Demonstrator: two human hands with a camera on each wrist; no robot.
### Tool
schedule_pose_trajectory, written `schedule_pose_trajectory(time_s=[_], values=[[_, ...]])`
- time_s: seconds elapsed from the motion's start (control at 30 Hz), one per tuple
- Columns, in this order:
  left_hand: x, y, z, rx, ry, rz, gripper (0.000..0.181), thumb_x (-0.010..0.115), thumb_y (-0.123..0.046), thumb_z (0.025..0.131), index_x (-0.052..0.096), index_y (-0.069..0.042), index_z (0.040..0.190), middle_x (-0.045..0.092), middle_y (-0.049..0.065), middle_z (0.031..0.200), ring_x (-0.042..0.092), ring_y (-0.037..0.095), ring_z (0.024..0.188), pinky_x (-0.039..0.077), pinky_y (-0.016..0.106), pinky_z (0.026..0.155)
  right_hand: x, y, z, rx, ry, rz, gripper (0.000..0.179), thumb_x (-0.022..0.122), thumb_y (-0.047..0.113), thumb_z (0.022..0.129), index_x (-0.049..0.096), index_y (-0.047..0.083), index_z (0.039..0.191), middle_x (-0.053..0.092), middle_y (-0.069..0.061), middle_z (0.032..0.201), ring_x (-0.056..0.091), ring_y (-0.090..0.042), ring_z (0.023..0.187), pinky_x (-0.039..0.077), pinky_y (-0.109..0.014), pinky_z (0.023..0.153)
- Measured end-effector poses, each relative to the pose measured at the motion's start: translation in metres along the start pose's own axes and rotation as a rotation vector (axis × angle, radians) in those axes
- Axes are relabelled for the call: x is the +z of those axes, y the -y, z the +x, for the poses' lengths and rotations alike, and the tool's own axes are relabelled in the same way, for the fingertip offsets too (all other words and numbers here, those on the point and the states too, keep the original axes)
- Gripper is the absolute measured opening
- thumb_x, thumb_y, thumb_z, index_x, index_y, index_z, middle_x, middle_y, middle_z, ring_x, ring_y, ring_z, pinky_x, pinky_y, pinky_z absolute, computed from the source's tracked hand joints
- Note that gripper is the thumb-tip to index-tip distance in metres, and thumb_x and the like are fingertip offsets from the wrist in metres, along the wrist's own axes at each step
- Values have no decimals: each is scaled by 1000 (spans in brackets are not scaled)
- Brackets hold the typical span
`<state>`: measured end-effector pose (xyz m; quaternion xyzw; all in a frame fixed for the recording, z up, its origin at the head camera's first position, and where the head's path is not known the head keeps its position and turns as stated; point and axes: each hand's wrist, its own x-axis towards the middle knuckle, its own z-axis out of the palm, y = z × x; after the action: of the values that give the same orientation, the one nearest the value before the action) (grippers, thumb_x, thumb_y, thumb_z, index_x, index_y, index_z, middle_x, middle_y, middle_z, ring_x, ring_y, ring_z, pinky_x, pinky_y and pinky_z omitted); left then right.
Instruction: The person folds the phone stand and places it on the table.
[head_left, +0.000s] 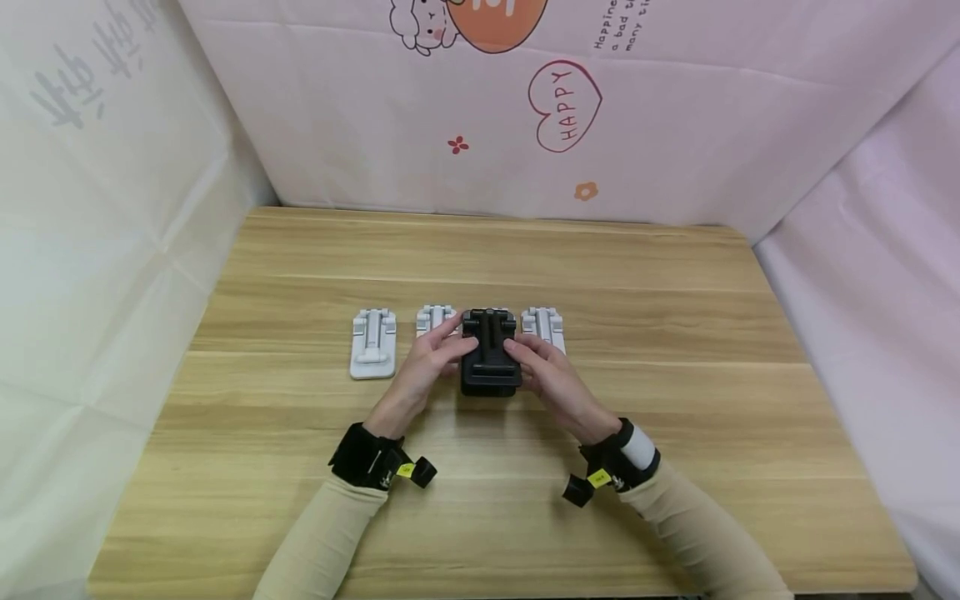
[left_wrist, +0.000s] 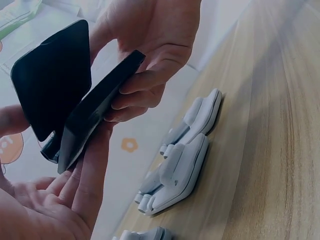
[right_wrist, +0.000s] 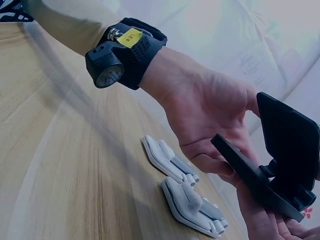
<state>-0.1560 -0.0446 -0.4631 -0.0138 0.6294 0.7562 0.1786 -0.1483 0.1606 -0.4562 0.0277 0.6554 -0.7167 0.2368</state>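
Both hands hold a black folding phone stand [head_left: 491, 354] above the table, in front of the body. My left hand [head_left: 426, 371] grips its left side, with the thumb on the upper plate. From the other side my right hand [head_left: 558, 383] grips it, thumb on top and fingers beneath. In the left wrist view the black stand [left_wrist: 52, 80] is partly unfolded, its plate tilted away from the base. The right wrist view shows the same gap between plate and base [right_wrist: 250, 175]. White phone stands lie folded behind the hands.
At the left lies a white phone stand [head_left: 372, 354], apart from the hands. Another white stand [head_left: 435, 317] is partly covered by the left hand, and a third [head_left: 546, 325] by the right. One more is mostly hidden behind the black stand. Printed cloth [head_left: 360, 125] hangs behind the wooden table [head_left: 675, 292].
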Motion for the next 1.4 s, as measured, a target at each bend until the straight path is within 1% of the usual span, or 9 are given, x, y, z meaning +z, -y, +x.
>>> schedule_pose_trajectory(time_s=[0.1, 0.17, 0.33, 0.43, 0.57, 0.77, 0.97, 1.13, 1.4], values=[[0, -1, -1, -20, 5, 31, 68, 64, -31, 84, 40, -16, 145, 63, 14, 122, 61, 18, 92, 45, 41, 87, 1, 0, 0, -7, -10, 2, 60, 55, 43, 92, 40, 2, 134, 52, -12, 124, 57, -17, 105, 53, -23, 77], [0, -1, -1, -24, 10, 47, 66, 64, -31, 84, 41, -13, 144, 64, 15, 121, 61, 18, 92, 46, 41, 87, 1, 0, 0, -12, -11, 7, 60, 55, 42, 92, 40, 1, 133, 52, -12, 123, 57, -17, 105, 54, -23, 76], [-2, 1, 0, -1, 26, 55, 62, 62, -28, 86, 44, -7, 141, 63, 18, 120, 62, 16, 89, 49, 37, 82, 0, 0, -1, -28, 13, 15, 62, 54, 41, 93, 37, 1, 137, 51, -14, 127, 56, -18, 107, 53, -27, 76], [-2, 3, 2, 12, 27, 44, 60, 62, -26, 86, 45, -6, 140, 64, 18, 119, 62, 14, 86, 50, 35, 77, -1, 1, -2, -34, 38, 25, 62, 52, 40, 94, 34, 2, 140, 52, -14, 128, 57, -16, 105, 53, -28, 76], [-3, 2, 2, 15, 26, 38, 61, 62, -26, 86, 44, -5, 140, 64, 17, 119, 63, 15, 86, 49, 35, 76, -2, 1, -2, -35, 51, 38, 62, 51, 39, 95, 32, 2, 141, 53, -14, 128, 58, -14, 102, 52, -27, 74], [-3, 2, 2, 25, 38, 44, 62, 62, -26, 87, 42, -4, 141, 62, 18, 123, 62, 15, 88, 48, 34, 76, -3, 0, -2, -26, 44, 31, 64, 53, 40, 94, 31, 3, 142, 51, -15, 132, 57, -15, 107, 52, -29, 76], [-3, 2, 1, 36, 52, 33, 63, 61, -23, 87, 40, -3, 143, 59, 17, 128, 62, 16, 92, 49, 32, 77, -3, -1, 0, -42, 51, 29, 58, 52, 36, 95, 36, 2, 139, 52, -14, 129, 58, -17, 105, 53, -29, 74], [-3, 3, 1, 38, 58, 20, 62, 62, -21, 87, 40, -2, 143, 58, 17, 129, 63, 15, 94, 50, 28, 74, -3, -2, 0, -46, 47, 35, 55, 54, 35, 94, 39, 1, 135, 52, -11, 126, 58, -17, 104, 55, -29, 75], [-2, 3, 1, 42, 74, -1, 60, 61, -17, 88, 40, -1, 142, 57, 18, 130, 63, 17, 98, 52, 26, 75, -2, -4, 0, -43, 35, 49, 52, 56, 32, 93, 40, 1, 132, 55, -10, 122, 59, -17, 103, 55, -26, 73]])
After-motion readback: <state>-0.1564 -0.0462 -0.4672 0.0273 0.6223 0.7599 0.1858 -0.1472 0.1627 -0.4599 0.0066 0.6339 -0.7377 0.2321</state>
